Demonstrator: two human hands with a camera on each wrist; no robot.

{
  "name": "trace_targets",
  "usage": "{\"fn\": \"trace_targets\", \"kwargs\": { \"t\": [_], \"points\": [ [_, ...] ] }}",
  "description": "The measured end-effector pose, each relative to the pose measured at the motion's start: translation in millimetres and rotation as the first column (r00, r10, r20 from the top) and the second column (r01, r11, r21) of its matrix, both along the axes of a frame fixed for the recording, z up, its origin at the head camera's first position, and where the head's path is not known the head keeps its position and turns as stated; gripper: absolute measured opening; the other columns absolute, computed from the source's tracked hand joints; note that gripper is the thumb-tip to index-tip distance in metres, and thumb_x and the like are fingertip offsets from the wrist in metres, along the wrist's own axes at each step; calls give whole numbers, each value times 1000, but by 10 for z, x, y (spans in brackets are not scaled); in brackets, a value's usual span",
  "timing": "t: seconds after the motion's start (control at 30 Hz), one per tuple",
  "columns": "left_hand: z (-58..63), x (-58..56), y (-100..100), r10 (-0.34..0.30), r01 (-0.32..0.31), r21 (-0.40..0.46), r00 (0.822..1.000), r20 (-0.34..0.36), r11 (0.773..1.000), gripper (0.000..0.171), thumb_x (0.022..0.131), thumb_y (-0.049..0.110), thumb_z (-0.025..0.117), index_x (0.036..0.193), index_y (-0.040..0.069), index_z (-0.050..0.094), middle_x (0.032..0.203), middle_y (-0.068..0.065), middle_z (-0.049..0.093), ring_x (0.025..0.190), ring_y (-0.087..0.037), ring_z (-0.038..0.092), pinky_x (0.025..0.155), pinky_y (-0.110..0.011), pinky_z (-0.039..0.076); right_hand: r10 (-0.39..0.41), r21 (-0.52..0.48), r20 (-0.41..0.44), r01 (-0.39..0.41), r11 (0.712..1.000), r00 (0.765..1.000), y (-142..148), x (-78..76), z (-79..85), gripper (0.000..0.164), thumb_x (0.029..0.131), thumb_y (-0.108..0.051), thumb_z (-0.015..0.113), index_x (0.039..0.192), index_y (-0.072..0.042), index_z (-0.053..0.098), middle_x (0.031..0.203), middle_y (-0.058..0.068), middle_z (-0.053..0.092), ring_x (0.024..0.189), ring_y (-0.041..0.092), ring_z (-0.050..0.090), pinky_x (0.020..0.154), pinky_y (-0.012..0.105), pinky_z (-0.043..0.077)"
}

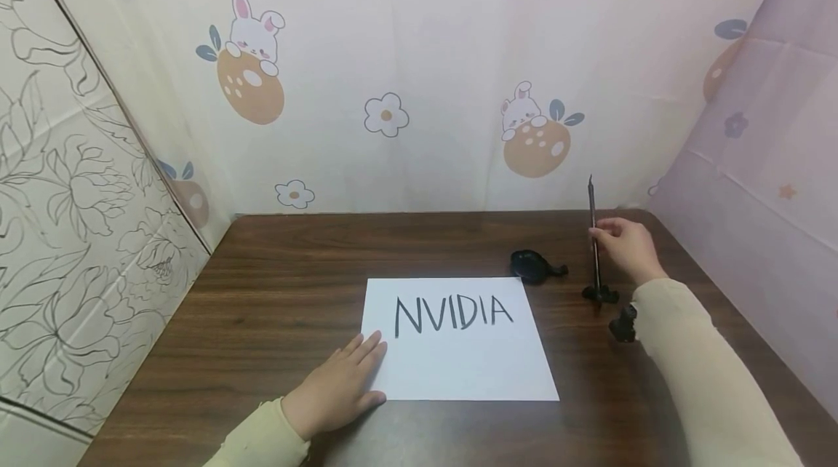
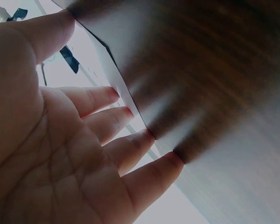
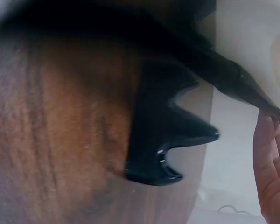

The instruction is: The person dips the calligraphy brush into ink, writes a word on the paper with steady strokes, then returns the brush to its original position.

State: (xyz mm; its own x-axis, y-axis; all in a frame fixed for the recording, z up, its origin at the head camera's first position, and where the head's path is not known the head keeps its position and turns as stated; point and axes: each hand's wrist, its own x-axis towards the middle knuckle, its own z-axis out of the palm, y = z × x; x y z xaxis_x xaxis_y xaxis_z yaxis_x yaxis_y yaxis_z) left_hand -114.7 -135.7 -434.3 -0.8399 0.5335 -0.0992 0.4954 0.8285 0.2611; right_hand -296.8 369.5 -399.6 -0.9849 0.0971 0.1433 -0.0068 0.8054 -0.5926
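Observation:
My left hand [image 1: 340,387] rests at the left edge of a white sheet of paper [image 1: 458,372], its fingers spread and straight. In the left wrist view, the fingertips [image 2: 179,158] press down along the paper's edge. Black handwritten letters reading NVIDIA [image 1: 454,313] cross the upper part of the sheet. Off to the right, my right hand [image 1: 627,245] pinches a slender dark writing brush [image 1: 593,212] between thumb and fingers. The brush's near end overlaps a small black brush rest [image 1: 609,295] in the head view. A second black rest [image 3: 154,126], notched, shows large in the right wrist view.
A black dish [image 1: 532,266] with a narrow handle-like end sits by the paper's upper right corner. The dark wooden table [image 1: 294,256] ends at a printed curtain [image 1: 432,161] behind, with further patterned cloth on both sides.

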Motion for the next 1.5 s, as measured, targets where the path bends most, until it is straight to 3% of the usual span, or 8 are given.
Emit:
{"fn": "trace_targets", "kwargs": {
  "t": [0.13, 0.3, 0.43, 0.83, 1.5],
  "points": [
    [-4, -8, -3, 3, -3, -2, 1000, -3, 1000, 69, 92, 40, 64, 146, 4, 43, 156, -15, 37, 142, -40, 37, 104, -63, 41, 7, 7, 16, -7, 1000, 1000, 31, -2, -72, 52, 102, -36, 49, 129, 8, 54, 111, 32, 67, 70, 17, 68, 70, 39, 52],
    [-9, -20, -6, 8, -8, -4, 1000, 3, 1000, 70, 91, 41, 65, 147, 5, 42, 157, -14, 37, 142, -40, 37, 104, -64, 41, -13, -36, 77, 16, 999, 997, 46, 21, -152, 52, 103, -33, 48, 131, 10, 51, 117, 34, 63, 81, 27, 71, 78, 51, 54],
    [-9, -15, -7, 7, -7, -4, 1000, 1, 1000, 70, 91, 41, 65, 147, 4, 43, 157, -14, 37, 142, -40, 38, 104, -63, 41, -17, -58, 114, 24, 998, 993, 68, 19, -210, 52, 103, -31, 48, 133, 11, 50, 120, 35, 60, 86, 30, 71, 83, 55, 53],
    [-6, 4, -2, 5, -5, 1, 1000, -6, 1000, 68, 92, 40, 63, 146, 4, 43, 156, -14, 38, 142, -40, 38, 104, -63, 41, 45, -106, 187, -26, 994, 981, 86, 29, -295, 52, 100, -27, 51, 134, 13, 47, 124, 37, 57, 82, 21, 71, 78, 43, 59],
    [-3, -5, -11, 3, -3, 3, 1000, -3, 1000, 69, 92, 40, 64, 146, 3, 44, 156, -15, 38, 142, -41, 38, 103, -64, 42, 92, -126, 238, -63, 990, 967, 67, 73, -325, 50, 97, -21, 58, 126, 18, 51, 119, 37, 60, 82, 22, 71, 76, 40, 60]
  ]
}}
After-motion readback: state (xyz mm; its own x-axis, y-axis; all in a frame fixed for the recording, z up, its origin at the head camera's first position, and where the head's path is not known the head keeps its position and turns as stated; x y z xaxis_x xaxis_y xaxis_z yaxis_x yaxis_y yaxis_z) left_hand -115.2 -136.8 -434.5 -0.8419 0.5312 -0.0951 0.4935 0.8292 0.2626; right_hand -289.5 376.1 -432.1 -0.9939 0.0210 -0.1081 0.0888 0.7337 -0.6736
